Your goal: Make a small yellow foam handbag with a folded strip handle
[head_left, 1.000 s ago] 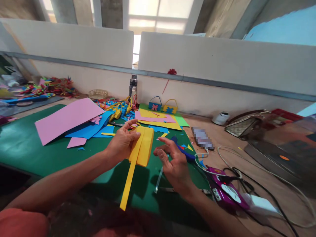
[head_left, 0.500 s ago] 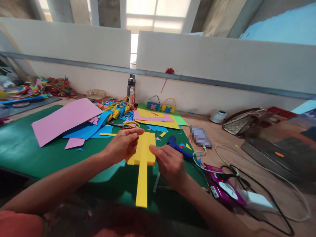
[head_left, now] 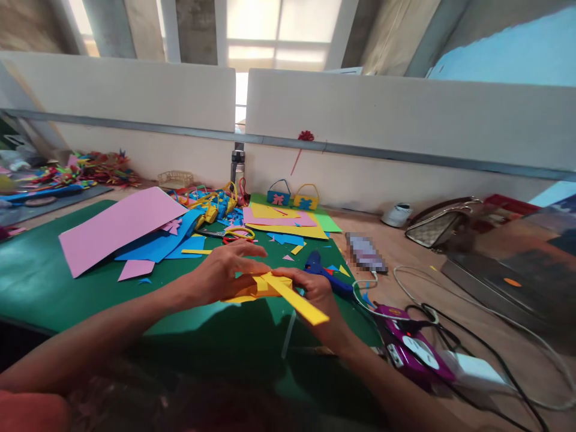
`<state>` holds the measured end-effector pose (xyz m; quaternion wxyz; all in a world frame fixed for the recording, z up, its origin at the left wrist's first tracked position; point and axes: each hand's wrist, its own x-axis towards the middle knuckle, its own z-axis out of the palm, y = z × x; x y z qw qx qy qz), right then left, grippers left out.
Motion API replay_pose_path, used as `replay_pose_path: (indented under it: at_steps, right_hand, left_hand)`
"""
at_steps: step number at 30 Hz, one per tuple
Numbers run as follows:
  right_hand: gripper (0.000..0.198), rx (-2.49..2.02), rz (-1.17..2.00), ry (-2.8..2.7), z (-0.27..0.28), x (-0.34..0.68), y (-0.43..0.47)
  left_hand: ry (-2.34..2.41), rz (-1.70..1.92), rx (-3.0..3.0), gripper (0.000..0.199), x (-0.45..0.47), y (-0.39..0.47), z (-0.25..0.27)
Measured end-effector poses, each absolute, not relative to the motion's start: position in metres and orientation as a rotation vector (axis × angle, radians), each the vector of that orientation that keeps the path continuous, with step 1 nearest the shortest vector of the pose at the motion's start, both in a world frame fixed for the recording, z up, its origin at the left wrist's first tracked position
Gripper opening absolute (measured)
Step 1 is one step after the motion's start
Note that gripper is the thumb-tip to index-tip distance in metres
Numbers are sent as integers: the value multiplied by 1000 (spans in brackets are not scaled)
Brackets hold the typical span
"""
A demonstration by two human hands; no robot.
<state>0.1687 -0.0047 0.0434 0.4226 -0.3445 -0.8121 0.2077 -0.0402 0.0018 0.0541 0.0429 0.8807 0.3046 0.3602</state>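
Note:
Between my hands is a small yellow foam-sheet bag, seen nearly edge-on, with a long flat strip sticking out toward me and to the right. My left hand grips the bag's left side, fingers bent over it. On the other side my right hand has its fingers wrapped round the bag's right edge. Its fingertips are partly hidden behind the yellow pieces. Just beyond my right hand lies a blue glue gun. Scissors with yellow and red handles rest beyond my left hand.
Pink sheet and blue sheets lie on the green mat at left. Two finished little bags stand at the back. A phone, purple power strip and loose cables are at right.
The yellow bag has tipped from showing its broad face to nearly edge-on. Its strip has swung up and to the right. Both hands have turned with it, still gripping.

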Motion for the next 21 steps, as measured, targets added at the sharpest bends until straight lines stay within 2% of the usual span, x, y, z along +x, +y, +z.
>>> replay_pose_path:
  at_steps: [5,9,11,13,15,21]
  right_hand:
    - [26,-905,625,-2093,45,168,-11]
    - [15,-916,376,-2069,46,169,-12]
    - [7,-812,195,-2023,44,170,-12]
    - [10,-674,55,-1999,41,171,-13]
    - [3,-585,-21,-2004,37,171,-15]
    - [19,-586,-103,-2084,28,169,-17]
  left_hand:
    - [636,1290,2503,22,-39,3,47]
    - [683,1432,2556,23,-46,4,36]
    - [805,1415,2585,23,-50,4,31]
    - [899,1367,2617,22,-52,3,26]
    - [924,1296,2649,19,-53,3,20]
    - [956,1178,2555,19,-51,2,11]
